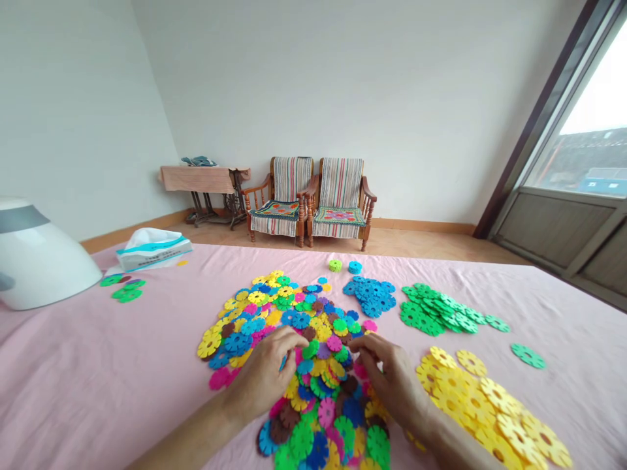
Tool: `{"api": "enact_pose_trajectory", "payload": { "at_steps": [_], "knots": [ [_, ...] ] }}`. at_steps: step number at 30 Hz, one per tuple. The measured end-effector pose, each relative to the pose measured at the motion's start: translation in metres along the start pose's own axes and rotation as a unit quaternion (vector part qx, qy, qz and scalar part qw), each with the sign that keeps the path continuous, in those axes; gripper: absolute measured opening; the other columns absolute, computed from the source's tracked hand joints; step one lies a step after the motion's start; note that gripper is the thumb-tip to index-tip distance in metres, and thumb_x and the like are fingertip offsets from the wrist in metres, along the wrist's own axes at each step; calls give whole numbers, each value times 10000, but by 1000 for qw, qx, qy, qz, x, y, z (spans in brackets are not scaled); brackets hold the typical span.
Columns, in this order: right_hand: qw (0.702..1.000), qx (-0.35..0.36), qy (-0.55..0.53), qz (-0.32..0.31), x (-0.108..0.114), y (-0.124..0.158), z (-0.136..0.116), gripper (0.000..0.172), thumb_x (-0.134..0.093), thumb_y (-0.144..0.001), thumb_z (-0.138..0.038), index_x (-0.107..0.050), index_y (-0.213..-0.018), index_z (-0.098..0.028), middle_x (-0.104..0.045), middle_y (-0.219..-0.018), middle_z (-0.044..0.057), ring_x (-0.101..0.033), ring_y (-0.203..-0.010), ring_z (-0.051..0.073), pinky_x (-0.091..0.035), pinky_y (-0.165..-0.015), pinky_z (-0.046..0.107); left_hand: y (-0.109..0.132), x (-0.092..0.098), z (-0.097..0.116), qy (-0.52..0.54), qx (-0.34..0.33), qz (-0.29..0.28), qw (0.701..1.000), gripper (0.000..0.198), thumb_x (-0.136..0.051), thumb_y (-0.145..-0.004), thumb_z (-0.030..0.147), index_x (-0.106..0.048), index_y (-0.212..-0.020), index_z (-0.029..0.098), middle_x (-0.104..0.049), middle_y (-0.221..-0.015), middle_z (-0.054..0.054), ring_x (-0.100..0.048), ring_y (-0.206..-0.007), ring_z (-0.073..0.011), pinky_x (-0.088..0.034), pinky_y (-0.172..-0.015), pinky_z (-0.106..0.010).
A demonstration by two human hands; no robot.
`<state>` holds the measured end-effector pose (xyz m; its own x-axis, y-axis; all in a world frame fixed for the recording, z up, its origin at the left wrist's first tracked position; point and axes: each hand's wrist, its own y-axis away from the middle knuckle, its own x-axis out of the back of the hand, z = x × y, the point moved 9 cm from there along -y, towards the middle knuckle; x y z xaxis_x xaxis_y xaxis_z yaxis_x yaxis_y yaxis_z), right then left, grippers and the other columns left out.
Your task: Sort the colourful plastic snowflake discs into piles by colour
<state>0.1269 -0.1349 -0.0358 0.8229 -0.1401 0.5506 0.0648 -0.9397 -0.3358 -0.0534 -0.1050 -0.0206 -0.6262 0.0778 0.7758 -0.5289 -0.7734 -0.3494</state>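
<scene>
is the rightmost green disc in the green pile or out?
Out: the green disc lies alone on the pink cloth, apart from the green pile.

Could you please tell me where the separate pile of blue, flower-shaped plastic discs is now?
In the head view, the blue pile lies right of centre on the pink cloth, between the multicoloured disc pile and the green disc pile.

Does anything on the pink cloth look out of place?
Maybe one green disc: it lies alone at the right, apart from the green pile. A few discs by the tissue pack also look stray.
</scene>
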Motion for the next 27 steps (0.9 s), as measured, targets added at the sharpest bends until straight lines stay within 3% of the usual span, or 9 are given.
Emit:
{"api": "enact_pose_trajectory", "payload": {
  "at_steps": [3, 8, 12, 16, 20, 27],
  "knots": [
    [1000, -10, 7, 11, 2, -2, 9, 294, -389, -880, -232, -679, -890, -188, -697, -864, 53, -637, -767, 187, -468, -673, 276, 0, -3, 1, -5, -16, -11, 1000, 375, -432, -818, 59, -684, -1039, 225, -667, -1017, -60, -612, -958, -186, -490, -860, -305],
    [999, -17, 40, -11, -6, -1, 13, 295, -387, -885, -245, -676, -900, -194, -679, -839, 44, -619, -739, 184, -461, -685, 288, 1, -13, 5, 13, -51, -48, 997, 449, -403, -750, -20, -715, -947, 236, -691, -893, -26, -630, -869, -161, -496, -794, -278],
    [998, -13, 53, -26, -11, 2, 7, 235, -439, -879, -260, -660, -943, -214, -661, -839, 31, -603, -723, 174, -465, -690, 291, -1, -9, 4, 28, -37, -28, 999, 400, -424, -765, 1, -718, -906, 233, -698, -868, -19, -641, -837, -156, -499, -769, -269],
    [997, 10, 54, -54, -16, 5, -3, 190, -552, -839, -281, -640, -996, -220, -640, -859, 31, -598, -792, 186, -467, -717, 295, -4, 4, -6, 13, 0, 26, 1000, 303, -457, -824, 83, -706, -934, 218, -696, -929, -42, -640, -897, -174, -505, -818, -286],
    [996, 25, 60, -64, -21, 7, -4, 197, -534, -857, -248, -629, -1027, -221, -627, -963, 52, -590, -901, 200, -461, -793, 312, -6, 12, -19, -66, 8, 61, 996, 281, -495, -837, 144, -683, -1035, 210, -686, -1064, -66, -604, -1039, -225, -450, -963, -396],
    [996, 14, 63, -60, -23, 7, 1, 188, -508, -874, -222, -619, -1026, -210, -613, -963, 56, -587, -892, 200, -459, -782, 315, -16, -3, -34, -173, 14, 13, 985, 395, -460, -906, 216, -542, -1292, 218, -564, -1329, -90, -481, -1235, -269, -325, -1052, -533]
  ]
}}
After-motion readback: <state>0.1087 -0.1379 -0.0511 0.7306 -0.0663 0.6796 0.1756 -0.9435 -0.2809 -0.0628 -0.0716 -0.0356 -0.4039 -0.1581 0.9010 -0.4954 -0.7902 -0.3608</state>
